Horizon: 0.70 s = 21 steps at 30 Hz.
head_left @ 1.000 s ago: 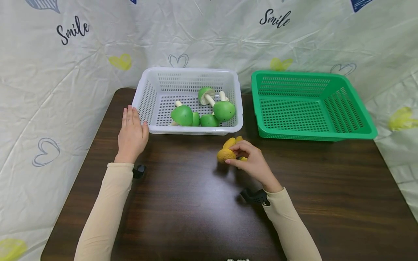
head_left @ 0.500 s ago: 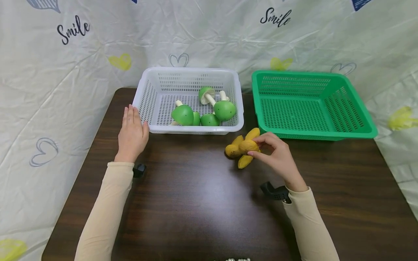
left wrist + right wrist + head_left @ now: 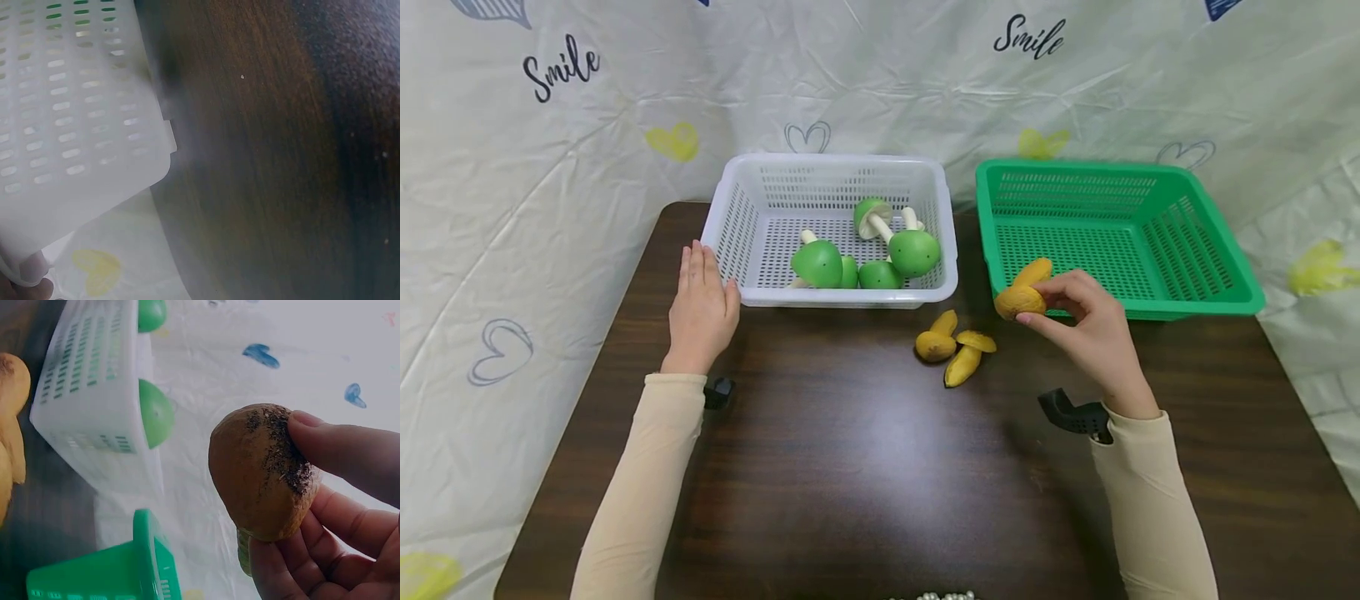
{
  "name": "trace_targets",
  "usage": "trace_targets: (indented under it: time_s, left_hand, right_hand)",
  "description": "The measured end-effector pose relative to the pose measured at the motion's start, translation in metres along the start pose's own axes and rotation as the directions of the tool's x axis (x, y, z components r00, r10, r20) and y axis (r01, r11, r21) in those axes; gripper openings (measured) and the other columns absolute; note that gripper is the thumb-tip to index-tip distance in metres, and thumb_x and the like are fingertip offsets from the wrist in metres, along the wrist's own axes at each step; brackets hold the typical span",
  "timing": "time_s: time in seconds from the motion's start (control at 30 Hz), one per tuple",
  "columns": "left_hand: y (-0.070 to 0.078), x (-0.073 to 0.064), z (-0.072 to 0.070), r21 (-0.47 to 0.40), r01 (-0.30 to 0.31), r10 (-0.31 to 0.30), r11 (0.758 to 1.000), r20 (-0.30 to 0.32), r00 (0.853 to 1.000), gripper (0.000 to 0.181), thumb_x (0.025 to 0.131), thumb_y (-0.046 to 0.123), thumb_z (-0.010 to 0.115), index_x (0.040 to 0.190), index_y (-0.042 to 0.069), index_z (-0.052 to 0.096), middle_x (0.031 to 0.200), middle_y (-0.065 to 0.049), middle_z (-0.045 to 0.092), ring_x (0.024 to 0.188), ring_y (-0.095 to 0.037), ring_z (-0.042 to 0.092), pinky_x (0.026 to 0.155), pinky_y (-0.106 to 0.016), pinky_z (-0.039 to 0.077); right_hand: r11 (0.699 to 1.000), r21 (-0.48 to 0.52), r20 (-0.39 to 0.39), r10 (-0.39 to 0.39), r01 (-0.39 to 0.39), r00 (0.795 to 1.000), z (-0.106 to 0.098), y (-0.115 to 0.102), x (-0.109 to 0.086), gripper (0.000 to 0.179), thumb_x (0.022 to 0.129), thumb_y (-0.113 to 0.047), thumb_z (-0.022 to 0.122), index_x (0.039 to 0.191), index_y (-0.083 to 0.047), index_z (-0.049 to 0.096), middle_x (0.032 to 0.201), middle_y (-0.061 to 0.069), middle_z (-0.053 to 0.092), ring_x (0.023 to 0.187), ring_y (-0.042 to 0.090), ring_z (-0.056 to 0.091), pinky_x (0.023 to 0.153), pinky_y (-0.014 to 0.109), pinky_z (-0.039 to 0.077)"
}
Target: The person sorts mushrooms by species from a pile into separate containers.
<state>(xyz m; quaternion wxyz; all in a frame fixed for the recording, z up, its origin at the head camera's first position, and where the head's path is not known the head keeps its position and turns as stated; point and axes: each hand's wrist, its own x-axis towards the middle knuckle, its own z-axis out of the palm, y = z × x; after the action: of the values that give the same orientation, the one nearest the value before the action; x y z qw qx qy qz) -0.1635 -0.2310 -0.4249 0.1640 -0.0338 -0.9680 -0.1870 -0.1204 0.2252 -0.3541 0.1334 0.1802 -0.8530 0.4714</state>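
My right hand [image 3: 1086, 325] pinches a yellow-brown toy mushroom [image 3: 1021, 302] by its cap between thumb and fingers, in front of the green basket's near left corner. Dark specks cover part of the cap in the right wrist view, where the mushroom [image 3: 256, 475] hides some fingertips. Two more yellow mushrooms, one with its cap to the left [image 3: 936, 346] and one with its stem toward me [image 3: 962, 367], lie on the table. My left hand [image 3: 703, 312] rests with straight fingers against the left side of the white basket [image 3: 842, 297].
Several green-capped mushrooms [image 3: 914, 253] with white stems lie in the white basket. To its right stands the green basket [image 3: 1127, 308], its bottom bare. Behind both hangs a white printed cloth [image 3: 880, 83]. The dark wooden table [image 3: 850, 467] extends toward me.
My right hand has lifted one yellow mushroom off the group and carried it right, up to the green basket's near rim. The other two stay on the table. My left hand keeps its place.
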Motion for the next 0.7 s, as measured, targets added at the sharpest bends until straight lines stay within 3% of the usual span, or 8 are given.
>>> trace_targets:
  time_s: [0.13, 0.33, 0.7]
  left_hand:
    - [0.000, 0.000, -0.001, 0.003, -0.002, 0.002, 1.000, 0.002, 1.000, 0.060, 0.097, 0.022, 0.036, 0.139, -0.019, 0.023, 0.150, -0.031, 0.018, 0.141, -0.038, 0.012, 0.112, -0.045, 0.015]
    - [0.000, 0.000, -0.001, 0.001, 0.006, -0.006, 1.000, 0.007, 1.000, 0.059, 0.098, 0.022, 0.036, 0.139, -0.018, 0.024, 0.150, -0.030, 0.018, 0.141, -0.038, 0.012, 0.112, -0.046, 0.015]
    - [-0.001, -0.001, 0.001, 0.003, 0.010, -0.010, 1.000, 0.002, 1.000, 0.060, 0.098, 0.023, 0.036, 0.140, -0.018, 0.024, 0.150, -0.029, 0.019, 0.141, -0.037, 0.012, 0.111, -0.047, 0.017]
  right_hand:
    - [1.000, 0.028, -0.023, 0.013, -0.013, 1.000, -0.004, 0.007, 0.008, 0.030, 0.071, 0.014, 0.074, 0.099, 0.010, 0.064, 0.093, 0.003, 0.055, 0.084, 0.007, 0.056, 0.077, 0.014, 0.047]
    - [0.989, 0.080, -0.053, 0.126, -0.122, 0.991, -0.009, 0.030, 0.025, 0.029, 0.076, 0.007, 0.073, 0.102, 0.012, 0.062, 0.093, -0.002, 0.055, 0.087, 0.011, 0.054, 0.076, 0.014, 0.046]
    - [0.976, -0.058, -0.049, 0.207, -0.210, 0.977, -0.017, 0.051, 0.044, 0.034, 0.078, -0.006, 0.076, 0.107, 0.007, 0.064, 0.091, -0.005, 0.055, 0.083, 0.005, 0.052, 0.071, 0.012, 0.044]
